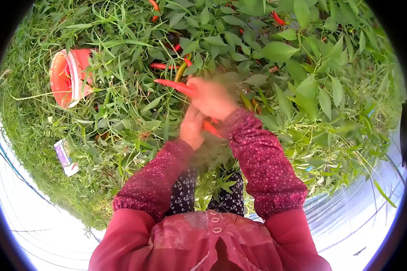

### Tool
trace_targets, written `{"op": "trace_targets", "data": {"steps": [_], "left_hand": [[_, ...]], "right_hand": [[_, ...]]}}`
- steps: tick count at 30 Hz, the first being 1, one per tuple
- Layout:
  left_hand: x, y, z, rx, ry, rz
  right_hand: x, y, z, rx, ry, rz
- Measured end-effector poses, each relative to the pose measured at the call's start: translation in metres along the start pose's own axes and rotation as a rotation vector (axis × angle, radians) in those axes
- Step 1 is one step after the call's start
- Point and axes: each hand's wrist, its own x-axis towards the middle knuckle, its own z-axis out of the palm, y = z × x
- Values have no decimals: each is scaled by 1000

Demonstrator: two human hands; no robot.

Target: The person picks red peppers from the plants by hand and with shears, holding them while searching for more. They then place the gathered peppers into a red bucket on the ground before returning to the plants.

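My right hand [214, 97], blurred by motion, is closed on a long red chili pepper [174, 86] whose tip points left. Just below it my left hand [192, 128] is curled, its fingers partly hidden under the right hand. Red chili peppers [211, 128] stick out on the palm side of my left hand, and it seems closed around them. Beyond the hands, another red chili pepper [163, 66] and a yellowish-green pepper [181, 71] hang among the leaves of the pepper plants [276, 52].
A red bucket [80, 72] with a white rim lies tipped in the grass at left, with red peppers inside. Nearer to me is a white and purple packet [66, 157]. More red peppers [278, 18] show in the foliage at the back. Pale plastic sheeting [362, 207] borders the right side.
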Motion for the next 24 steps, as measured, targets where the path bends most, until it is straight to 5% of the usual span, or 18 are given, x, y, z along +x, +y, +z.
{"op": "trace_targets", "data": {"steps": [2,3,8,12,16,22,24], "left_hand": [[-8,10,-11,-45,-127,-28],[-9,10,-17,85,-99,128],[-39,15,-43,19,-181,42],[-25,28,-78,-496,-234,-587],[-23,23,-91,-373,-324,-553],[-57,12,-62,-189,-162,-53],[-61,13,-55,-164,-195,-66]], "right_hand": [[20,29,35,-93,25,-43],[23,32,41,-129,-60,-8],[6,37,44,-358,-284,-47],[-12,50,38,-339,-336,-66],[-17,53,45,-348,-261,-141],[-28,19,39,-340,-33,-257],[-28,3,39,-275,28,-301]]}}
